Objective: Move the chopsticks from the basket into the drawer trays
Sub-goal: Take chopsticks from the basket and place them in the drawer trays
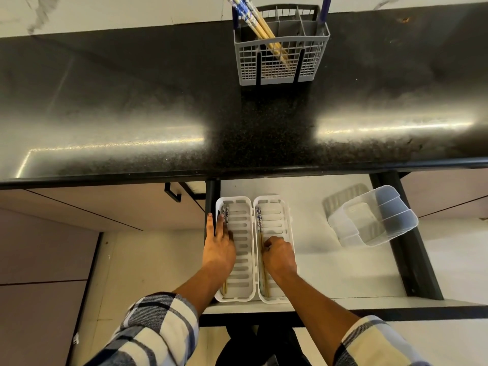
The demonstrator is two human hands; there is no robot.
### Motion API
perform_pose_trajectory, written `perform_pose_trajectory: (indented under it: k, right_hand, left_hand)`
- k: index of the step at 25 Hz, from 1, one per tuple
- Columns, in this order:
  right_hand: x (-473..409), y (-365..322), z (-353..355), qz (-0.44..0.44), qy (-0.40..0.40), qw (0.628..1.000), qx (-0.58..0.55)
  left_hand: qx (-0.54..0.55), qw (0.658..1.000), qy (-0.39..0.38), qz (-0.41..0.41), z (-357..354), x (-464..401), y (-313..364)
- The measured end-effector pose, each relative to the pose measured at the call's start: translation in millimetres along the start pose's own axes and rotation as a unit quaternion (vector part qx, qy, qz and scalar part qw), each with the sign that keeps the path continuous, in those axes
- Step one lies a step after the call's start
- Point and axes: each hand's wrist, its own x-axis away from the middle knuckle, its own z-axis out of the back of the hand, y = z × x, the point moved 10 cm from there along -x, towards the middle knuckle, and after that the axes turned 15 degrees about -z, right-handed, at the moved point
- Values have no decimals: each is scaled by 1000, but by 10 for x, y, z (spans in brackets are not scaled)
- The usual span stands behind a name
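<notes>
Left hand [220, 247] flat on left tray [239, 260] chopsticks [225, 211]; right hand [280, 256] pinching right tray [274, 215] pair [258, 217].

Head view, steeply down over drawer [330, 260]

Both sleeves [158, 328] are rolled-up plaid in navy, white and possibly cream.

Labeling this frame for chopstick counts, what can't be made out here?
- Head view: the chopsticks in left tray are covered mid-length by the left hand; count unclear.
- The chopsticks in right tray are partly hidden under the right hand; whether it pinches them or just rests is unclear.
- The basket chopsticks have tops cut off by the frame's upper edge.
- Contents of the clear container: too hazy to tell.
</notes>
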Motion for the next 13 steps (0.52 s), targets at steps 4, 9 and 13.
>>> perform_pose_trajectory:
  k: [4, 9, 13]
  right_hand:
    - [10, -12, 7, 4, 2, 1000, 2]
    - [19, -17, 24, 6, 0, 1000, 11]
    - [29, -21, 23, 9, -1, 1000, 18]
  left_hand:
    - [0, 1000, -5, 0, -51, 18, 52]
    - [-3, 1000, -12, -2, -95, 28, 100]
    - [-1, 1000, -12, -2, -90, 43, 89]
